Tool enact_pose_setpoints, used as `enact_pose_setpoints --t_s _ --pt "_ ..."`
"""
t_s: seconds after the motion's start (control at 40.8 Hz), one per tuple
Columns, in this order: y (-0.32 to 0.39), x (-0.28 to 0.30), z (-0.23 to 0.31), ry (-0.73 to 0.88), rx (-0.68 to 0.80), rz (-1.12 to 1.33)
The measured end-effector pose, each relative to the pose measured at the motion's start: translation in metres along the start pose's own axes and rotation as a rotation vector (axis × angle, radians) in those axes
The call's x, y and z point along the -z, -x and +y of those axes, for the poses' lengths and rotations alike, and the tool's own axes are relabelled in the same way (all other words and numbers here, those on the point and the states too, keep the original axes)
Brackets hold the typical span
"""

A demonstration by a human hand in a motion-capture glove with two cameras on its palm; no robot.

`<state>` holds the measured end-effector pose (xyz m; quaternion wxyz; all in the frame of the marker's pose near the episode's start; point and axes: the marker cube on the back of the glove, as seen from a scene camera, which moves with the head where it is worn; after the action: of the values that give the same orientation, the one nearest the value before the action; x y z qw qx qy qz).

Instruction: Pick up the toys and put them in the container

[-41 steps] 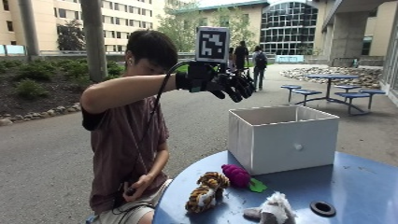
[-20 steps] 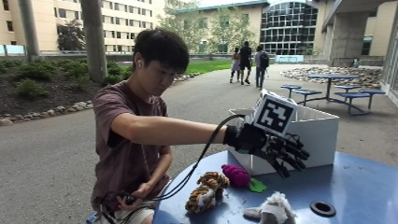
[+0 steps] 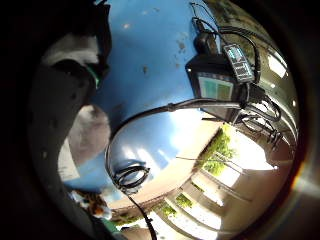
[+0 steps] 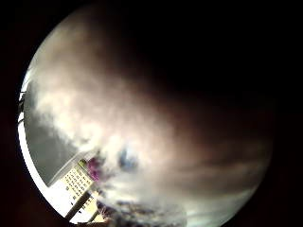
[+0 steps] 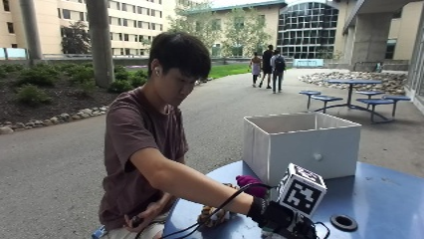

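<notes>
Outside view is showing a person sitting at a round blue table [image 5: 391, 199], the arm reaching down so that the gloved right hand [image 5: 281, 221] is sitting low over the tabletop at the frame's lower edge; how the fingers are set cannot be told, as they are cut off there, and whether anything is being held cannot be told either; just behind the wrist a pink-purple plush toy [image 5: 248, 183] is lying on the table, and beside the forearm, on the person's side, a striped tiger-like toy [image 5: 215, 215] is showing partly; beyond the hand, further from the person, the white open-topped container [image 5: 301, 144] is standing upright on the table, apart from the hand; a small dark ring [image 5: 344, 222] is lying on the table to the far side of the hand; the little finger side palm view is looking across the blue surface, with a grey and white plush toy [image 3: 87, 132] close by the palm and the striped toy at the rim; the thumb side palm view is being filled by a pale blurred surface very near the palm, too close to name
</notes>
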<state>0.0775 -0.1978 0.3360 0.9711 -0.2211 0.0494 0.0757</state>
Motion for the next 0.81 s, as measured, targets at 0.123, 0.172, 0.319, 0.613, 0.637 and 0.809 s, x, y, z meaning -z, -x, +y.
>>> enact_pose_setpoints --t_s 0.123,0.172,0.319,0.613,0.637,0.809 --pt "-0.003 -0.004 0.000 -0.112 0.033 -0.090" --pt "-0.002 -0.004 0.000 -0.157 0.018 -0.093" --pt "0.001 0.005 0.008 -0.170 -0.002 -0.082" --pt "0.010 0.098 0.081 -0.225 0.046 -0.148" --pt "0.013 0.106 0.088 -0.230 0.050 -0.151" --pt "0.040 0.178 0.162 -0.308 0.047 0.001"
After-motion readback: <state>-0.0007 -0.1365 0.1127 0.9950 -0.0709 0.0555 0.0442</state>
